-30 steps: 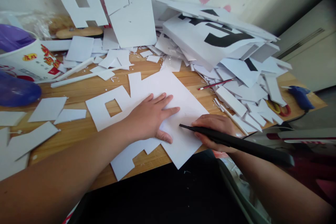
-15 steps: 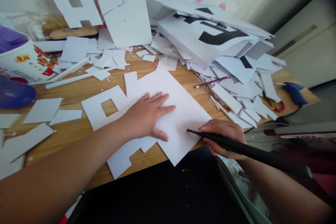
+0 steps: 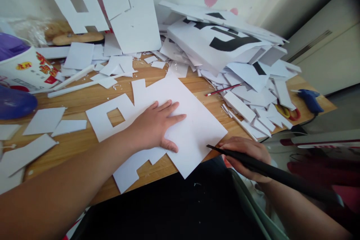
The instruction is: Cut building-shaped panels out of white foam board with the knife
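Note:
My left hand lies flat with its fingers spread on a white foam board sheet. This sheet overlaps a cut-out white board piece with a square hole and notched edges. In my right hand, by the front edge of the table, is a long black craft knife, its fingers wrapped round the handle. The knife's narrow dark tip points left, over the sheet's lower right edge; whether it touches the board I cannot tell.
White offcuts and printed boards are heaped at the back right, with a red pencil, scissors and a blue glue gun. Upright boards lean against the wall. A paper bucket stands at the left.
My right hand has drawn the knife back to the right and slightly down, towards the sheet's edge. The left hand stays flat on the sheet. The view has shifted slightly.

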A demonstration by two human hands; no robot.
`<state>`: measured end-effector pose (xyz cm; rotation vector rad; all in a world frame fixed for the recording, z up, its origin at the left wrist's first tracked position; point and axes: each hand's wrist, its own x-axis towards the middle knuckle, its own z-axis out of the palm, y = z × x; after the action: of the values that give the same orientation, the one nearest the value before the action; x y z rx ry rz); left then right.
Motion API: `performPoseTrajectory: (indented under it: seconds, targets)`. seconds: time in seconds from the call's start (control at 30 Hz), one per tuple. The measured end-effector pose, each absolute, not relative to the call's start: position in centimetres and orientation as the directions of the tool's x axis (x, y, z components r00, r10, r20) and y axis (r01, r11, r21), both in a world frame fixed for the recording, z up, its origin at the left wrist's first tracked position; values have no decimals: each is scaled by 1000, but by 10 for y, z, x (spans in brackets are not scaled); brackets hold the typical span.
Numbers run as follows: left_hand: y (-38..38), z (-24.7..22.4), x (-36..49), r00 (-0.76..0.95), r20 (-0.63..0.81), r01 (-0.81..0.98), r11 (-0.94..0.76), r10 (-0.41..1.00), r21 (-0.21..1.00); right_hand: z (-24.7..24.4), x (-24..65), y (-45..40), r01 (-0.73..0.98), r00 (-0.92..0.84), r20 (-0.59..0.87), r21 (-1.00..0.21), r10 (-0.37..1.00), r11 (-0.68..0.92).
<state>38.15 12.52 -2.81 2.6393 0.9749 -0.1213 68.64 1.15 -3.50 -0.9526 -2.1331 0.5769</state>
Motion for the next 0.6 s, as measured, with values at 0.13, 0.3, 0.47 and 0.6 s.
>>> performPoseTrajectory:
  seconds: [0.13, 0.3, 0.47, 0.6]
  targets:
    - [126, -27, 381, 766, -181, 642, -713, 617, 283, -38, 689, 6, 460, -446, 414, -654, 793, 600]
    - [125, -26, 383, 759, -194, 650, -704, 621, 288, -34, 686, 5, 459, -430, 433, -651, 792, 605]
    - [125, -26, 382, 754, -185, 654, -693, 630, 305, -33, 685, 2, 479, -407, 449, -637, 796, 604]
    - [124, -25, 382, 752, -191, 657, -694, 631, 294, -34, 684, 0, 481, -395, 446, -645, 803, 594]
